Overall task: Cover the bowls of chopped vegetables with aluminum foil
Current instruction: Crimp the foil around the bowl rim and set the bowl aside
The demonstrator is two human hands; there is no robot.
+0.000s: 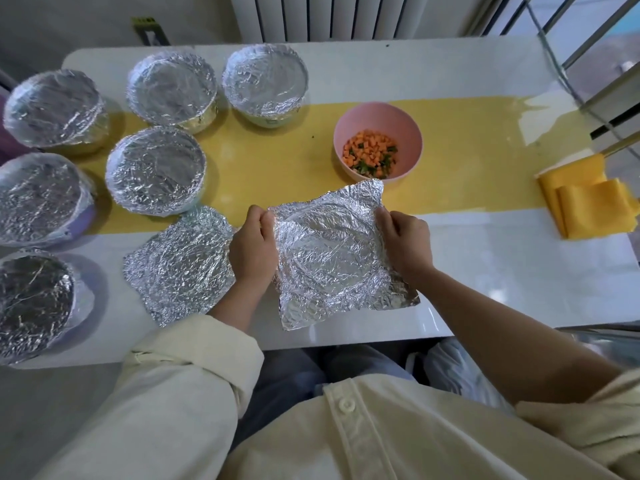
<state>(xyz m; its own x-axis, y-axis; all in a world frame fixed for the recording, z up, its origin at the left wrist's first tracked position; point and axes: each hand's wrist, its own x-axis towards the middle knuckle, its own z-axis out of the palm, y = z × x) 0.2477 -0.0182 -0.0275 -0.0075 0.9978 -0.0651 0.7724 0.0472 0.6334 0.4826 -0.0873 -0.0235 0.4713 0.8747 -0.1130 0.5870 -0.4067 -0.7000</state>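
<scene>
Place: a room in a home, most likely a dining or kitchen corner.
Table: a glossy white table with rounded corners, and a yellow runner laid along it.
Wall: a white ribbed radiator stands just behind the table's far edge.
Food: a pink bowl of diced carrot and greens, with foil-covered bowls grouped at the left (plain household tableware).
Cloth: a folded yellow cloth lies at the right end.

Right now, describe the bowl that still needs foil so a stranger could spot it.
Find the yellow runner across the white table. On it, right of the foil-wrapped bowls, sits a pink bowl. It alone is uncovered, showing diced orange and green vegetables.
</scene>
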